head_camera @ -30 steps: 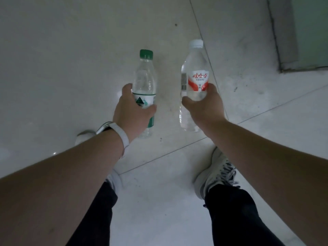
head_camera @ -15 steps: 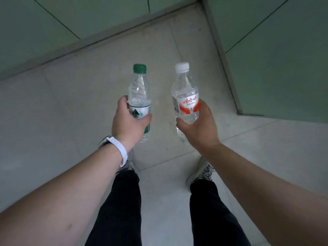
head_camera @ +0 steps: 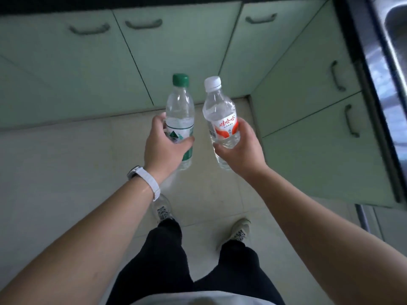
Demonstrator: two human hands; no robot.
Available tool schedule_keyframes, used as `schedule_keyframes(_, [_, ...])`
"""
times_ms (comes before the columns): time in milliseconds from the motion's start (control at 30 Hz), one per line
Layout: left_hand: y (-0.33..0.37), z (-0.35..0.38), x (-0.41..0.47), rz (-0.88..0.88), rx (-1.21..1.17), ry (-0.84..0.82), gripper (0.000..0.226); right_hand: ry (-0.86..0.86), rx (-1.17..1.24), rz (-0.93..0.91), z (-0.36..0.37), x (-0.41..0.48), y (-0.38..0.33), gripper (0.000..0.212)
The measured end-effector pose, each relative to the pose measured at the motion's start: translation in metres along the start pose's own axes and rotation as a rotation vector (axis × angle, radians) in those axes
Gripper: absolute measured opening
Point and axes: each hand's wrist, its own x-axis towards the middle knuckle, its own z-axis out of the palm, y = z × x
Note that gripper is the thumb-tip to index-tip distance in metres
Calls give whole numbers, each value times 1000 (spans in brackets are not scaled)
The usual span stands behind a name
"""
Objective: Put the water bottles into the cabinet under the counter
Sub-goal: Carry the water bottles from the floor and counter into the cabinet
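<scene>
Gripped upright: green-capped bottle [head_camera: 180, 119] in left hand [head_camera: 164, 148], white-capped bottle [head_camera: 221, 119] in right hand [head_camera: 241, 150].

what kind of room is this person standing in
Most likely a kitchen: pale green cabinet doors with bar handles run along two walls under a dark counter edge, a steel sink sits at top right, and the floor is tiled.

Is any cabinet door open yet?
No, every green cabinet door is shut, and each hand holds a bottle.
</scene>
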Motion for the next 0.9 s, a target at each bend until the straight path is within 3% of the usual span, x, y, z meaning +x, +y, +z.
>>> schedule_keyframes(200, [43,-105,2,102,-111,70,65,69,-5,-109,-9,-21,-117,55])
schedule_keyframes(467, [66,-209,12,182,-218,169,65,131,60,-191,12,-30,-224,52])
schedule_keyframes(900, [76,-298,55,93,-260,361,72,-103,229,-319,55,35,-328,64])
